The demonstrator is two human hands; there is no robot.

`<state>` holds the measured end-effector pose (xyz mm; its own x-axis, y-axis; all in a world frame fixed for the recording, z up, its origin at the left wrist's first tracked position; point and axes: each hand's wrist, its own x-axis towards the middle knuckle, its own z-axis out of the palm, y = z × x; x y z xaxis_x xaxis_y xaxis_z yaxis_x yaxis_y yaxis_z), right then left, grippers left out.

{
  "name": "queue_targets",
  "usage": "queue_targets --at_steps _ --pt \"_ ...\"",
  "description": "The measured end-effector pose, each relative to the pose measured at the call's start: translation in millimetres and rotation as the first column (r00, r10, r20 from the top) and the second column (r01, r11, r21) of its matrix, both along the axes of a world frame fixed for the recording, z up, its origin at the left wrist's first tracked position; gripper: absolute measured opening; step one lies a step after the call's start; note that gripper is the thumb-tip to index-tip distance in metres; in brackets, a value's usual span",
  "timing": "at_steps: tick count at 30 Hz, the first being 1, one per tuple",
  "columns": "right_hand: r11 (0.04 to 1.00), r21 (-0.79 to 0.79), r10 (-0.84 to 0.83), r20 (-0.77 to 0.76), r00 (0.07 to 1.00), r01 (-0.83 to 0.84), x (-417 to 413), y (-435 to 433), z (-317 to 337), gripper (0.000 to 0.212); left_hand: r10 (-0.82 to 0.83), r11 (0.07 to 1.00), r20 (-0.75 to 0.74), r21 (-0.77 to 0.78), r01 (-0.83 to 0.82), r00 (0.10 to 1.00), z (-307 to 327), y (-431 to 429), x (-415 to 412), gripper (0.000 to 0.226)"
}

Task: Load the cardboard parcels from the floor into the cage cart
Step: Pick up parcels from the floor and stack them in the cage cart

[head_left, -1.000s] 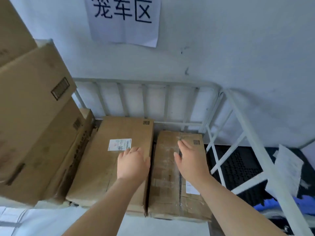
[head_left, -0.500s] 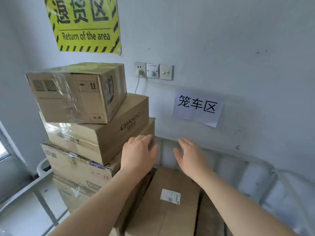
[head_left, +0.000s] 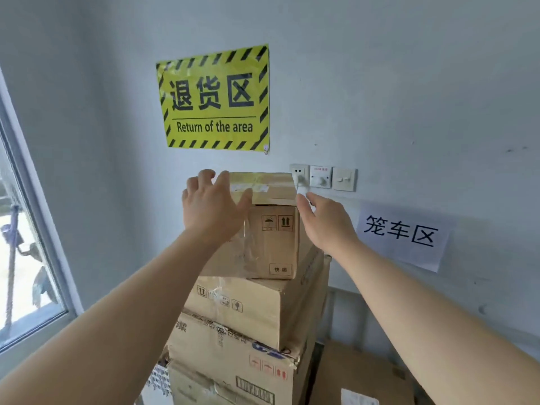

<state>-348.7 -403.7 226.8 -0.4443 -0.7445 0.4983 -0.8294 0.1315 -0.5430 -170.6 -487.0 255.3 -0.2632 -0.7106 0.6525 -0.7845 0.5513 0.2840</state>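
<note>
Stack [head_left: 248, 317] could topple if left hand [head_left: 213, 209] and right hand [head_left: 325, 222], fingers [head_left: 205, 179] spread and empty, tug the top parcel [head_left: 271, 238] unevenly.

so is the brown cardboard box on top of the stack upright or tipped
Upright: the printed arrows on the top brown cardboard box point up.

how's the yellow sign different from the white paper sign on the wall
The yellow sign has a black-striped hazard border and an English line, "Return of the area"; the white paper sign is plain, with black characters only. The yellow sign hangs higher, above the stacked boxes; the white paper sign sits lower, to their right. Both are stuck on the same wall and carry three black Chinese characters.
</note>
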Motion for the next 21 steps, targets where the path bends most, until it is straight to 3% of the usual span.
queue_targets --at_steps 3,6,9,16,21 --pt "1.000 0.014 -0.024 0.079 0.997 0.023 13.0 -19.4 1.4 0.052 0.017 0.980 -0.017 0.200 -0.013 1.000 -6.1 -30.9 21.5 0.070" --pt "0.999 0.015 -0.035 0.187 0.982 0.033 22.1 -28.7 -0.3 0.060 -0.034 0.934 -0.150 0.348 0.085 0.988 -17.7 -55.0 32.2 0.066" --pt "0.999 -0.013 -0.044 0.225 0.973 0.048 27.2 -31.8 -1.9 0.059 -0.093 0.927 -0.247 0.332 0.174 0.965 -20.9 -67.2 32.3 0.061" --pt "0.993 -0.028 -0.106 0.214 0.971 0.114 30.1 -33.0 4.1 0.056 -0.119 0.942 -0.263 0.274 0.192 0.957 -17.0 -75.0 25.5 0.059" --pt "0.970 -0.124 -0.186 0.184 0.965 0.211 11.7 2.8 14.6 0.051 -0.226 0.913 -0.321 0.259 0.315 0.920 -10.6 -53.8 -10.1 0.058"
